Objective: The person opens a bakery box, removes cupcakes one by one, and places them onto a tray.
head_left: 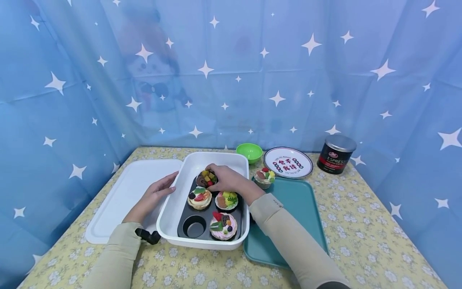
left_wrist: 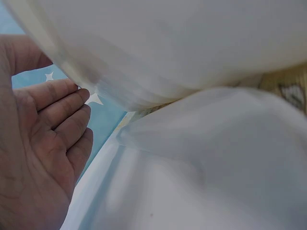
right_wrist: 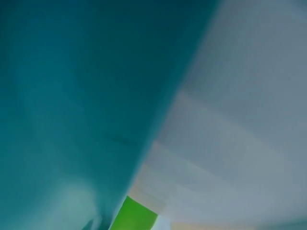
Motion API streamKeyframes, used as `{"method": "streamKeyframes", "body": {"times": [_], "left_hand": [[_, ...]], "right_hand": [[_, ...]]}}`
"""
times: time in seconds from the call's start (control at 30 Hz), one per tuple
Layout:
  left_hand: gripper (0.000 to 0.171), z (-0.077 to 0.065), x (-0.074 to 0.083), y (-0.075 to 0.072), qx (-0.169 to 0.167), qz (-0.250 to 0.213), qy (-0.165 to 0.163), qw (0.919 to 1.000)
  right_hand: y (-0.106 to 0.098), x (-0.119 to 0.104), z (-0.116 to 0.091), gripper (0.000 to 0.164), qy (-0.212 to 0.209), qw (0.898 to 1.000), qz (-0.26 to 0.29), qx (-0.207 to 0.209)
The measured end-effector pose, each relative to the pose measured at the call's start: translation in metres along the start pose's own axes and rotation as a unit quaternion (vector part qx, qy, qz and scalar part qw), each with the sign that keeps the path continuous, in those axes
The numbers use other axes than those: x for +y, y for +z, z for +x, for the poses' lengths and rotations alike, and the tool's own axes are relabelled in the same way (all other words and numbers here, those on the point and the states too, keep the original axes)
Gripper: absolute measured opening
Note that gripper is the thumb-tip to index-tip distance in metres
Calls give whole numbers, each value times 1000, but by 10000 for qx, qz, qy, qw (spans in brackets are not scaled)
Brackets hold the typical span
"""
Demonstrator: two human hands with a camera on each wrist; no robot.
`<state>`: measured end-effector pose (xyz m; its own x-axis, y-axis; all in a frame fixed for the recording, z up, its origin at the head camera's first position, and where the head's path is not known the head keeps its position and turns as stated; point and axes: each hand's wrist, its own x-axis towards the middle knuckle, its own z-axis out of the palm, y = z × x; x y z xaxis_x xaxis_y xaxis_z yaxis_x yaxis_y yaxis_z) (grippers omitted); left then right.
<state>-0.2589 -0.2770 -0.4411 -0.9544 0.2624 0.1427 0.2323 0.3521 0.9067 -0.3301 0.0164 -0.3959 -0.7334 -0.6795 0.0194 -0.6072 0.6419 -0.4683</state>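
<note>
A white bin holds a dark muffin pan with several fruit-topped cupcakes. My right hand reaches in over the bin's right side. Its thumb and fingers grip a chocolate cupcake at the pan's far left cup. Nearer me sit a cream cupcake, a green-topped one and a pink one. The near left cup holds nothing. At the bin's left side, my left hand rests with its thumb at the rim; in the left wrist view its fingers lie nearly straight against the wall.
A white tray lies left, under the left arm. On the right, the teal tray carries another cupcake at its far left corner. Behind stand a green bowl, a printed plate and an espresso tin.
</note>
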Motion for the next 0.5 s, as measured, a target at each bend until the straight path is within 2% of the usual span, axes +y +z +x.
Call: {"method": "streamKeyframes", "body": {"times": [0.5], "left_hand": [[56,0,2,1,1,-38,15,10000]], "right_hand": [[-1,2,-3,71,-180,9995,-78,245]]}}
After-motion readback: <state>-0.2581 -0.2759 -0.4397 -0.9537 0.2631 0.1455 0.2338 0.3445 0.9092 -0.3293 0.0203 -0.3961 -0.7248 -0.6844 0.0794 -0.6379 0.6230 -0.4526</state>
